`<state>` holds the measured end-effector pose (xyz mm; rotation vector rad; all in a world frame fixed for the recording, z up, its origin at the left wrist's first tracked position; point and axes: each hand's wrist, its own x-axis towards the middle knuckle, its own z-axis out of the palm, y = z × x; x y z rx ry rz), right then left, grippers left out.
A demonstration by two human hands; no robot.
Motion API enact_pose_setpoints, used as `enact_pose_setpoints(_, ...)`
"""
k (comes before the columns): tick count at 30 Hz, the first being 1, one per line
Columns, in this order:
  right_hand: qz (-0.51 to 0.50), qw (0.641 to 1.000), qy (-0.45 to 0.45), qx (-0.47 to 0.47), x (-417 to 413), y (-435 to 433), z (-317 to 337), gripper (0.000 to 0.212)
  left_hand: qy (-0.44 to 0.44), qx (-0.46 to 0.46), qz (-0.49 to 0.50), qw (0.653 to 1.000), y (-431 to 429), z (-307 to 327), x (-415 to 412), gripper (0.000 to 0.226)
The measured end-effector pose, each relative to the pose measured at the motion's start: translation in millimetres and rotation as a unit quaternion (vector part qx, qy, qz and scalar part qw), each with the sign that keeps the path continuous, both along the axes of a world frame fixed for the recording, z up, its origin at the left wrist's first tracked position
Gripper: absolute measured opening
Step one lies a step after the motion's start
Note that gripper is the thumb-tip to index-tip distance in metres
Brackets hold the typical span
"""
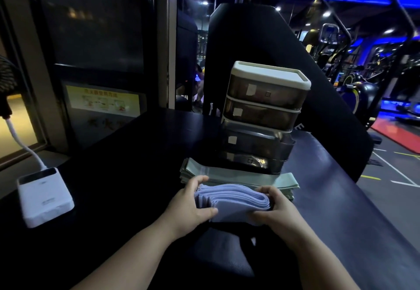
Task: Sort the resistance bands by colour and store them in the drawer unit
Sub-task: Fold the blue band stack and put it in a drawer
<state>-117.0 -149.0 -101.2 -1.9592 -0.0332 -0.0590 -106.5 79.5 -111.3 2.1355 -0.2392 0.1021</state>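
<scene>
Drawer unit (266, 112) contents unclear through dark plastic; lilac bands (234, 201) held outside.

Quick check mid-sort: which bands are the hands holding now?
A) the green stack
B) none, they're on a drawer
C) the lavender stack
C: the left hand and right hand grip the lavender stack; the green stack lies on the table behind it.

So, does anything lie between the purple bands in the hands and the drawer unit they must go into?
Yes. The stack of green bands lies flat on the table before the foot of the drawer unit, between it and the purple bands. Nothing visible blocks the upper drawers.
</scene>
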Motion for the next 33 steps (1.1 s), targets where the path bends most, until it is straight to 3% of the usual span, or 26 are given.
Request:
enact_pose_setpoints(6, 0.076, 0.994, 0.015, -0.077, -2, -17, 1, 0.066, 0.028, 0.074, 0.0, 0.997, -1, 3, 0, 0.082)
enact_pose_setpoints(14, 0.047, 0.994, 0.004, -0.1, 2, -17, -1, 0.049, 0.054, 0.108, -0.022, 0.992, 0, 4, 5, 0.08)
enact_pose_setpoints(18, 0.023, 0.996, -0.021, -0.089, 2, -14, -2, 0.039, 0.076, 0.027, -0.039, 0.996, 6, 7, 14, 0.086)
enact_pose_setpoints(25, -0.037, 0.996, -0.083, 0.013, 12, -18, 13, 0.026, 0.08, -0.121, -0.027, 0.989, -7, 29, 35, 0.071)
enact_pose_setpoints(29, -0.06, 0.987, -0.138, 0.051, 32, -28, 38, 0.029, 0.045, -0.195, -0.03, 0.979, -27, 54, 53, 0.059)
enact_pose_setpoints(33, -0.084, 0.979, -0.18, 0.045, 62, -36, 56, 0.041, -0.052, -0.18, 0.006, 0.982, -43, 73, 85, 0.061)
